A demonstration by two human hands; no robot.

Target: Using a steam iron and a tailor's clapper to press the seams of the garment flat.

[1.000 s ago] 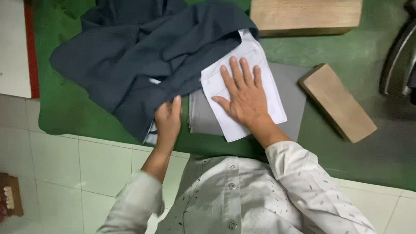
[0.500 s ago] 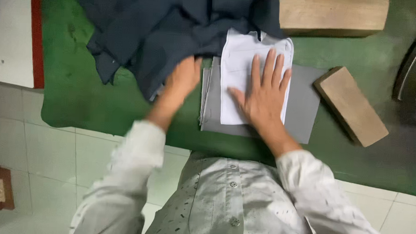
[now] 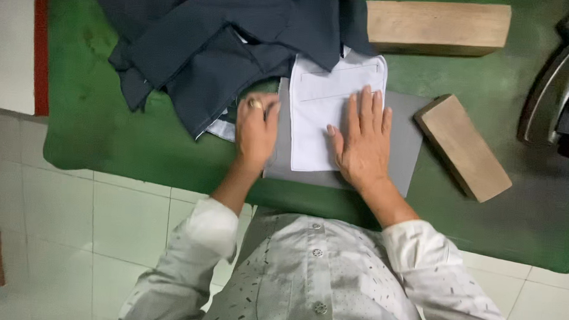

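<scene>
White pocket lining [image 3: 324,117] lies under the flat, open right hand [image 3: 363,140]; the left hand [image 3: 256,130] presses beside the dark garment [image 3: 219,44], its grip seemingly empty.

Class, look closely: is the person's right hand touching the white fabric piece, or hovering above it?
Touching. The head view shows the right hand lying flat, fingers spread, directly on the white fabric piece, with no gap visible.

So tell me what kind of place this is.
Probably a tailoring or garment-pressing workshop: a green padded pressing table holds a dark navy garment, a white pocket piece under the right hand, wooden pressing blocks, and what looks like an iron.
</scene>
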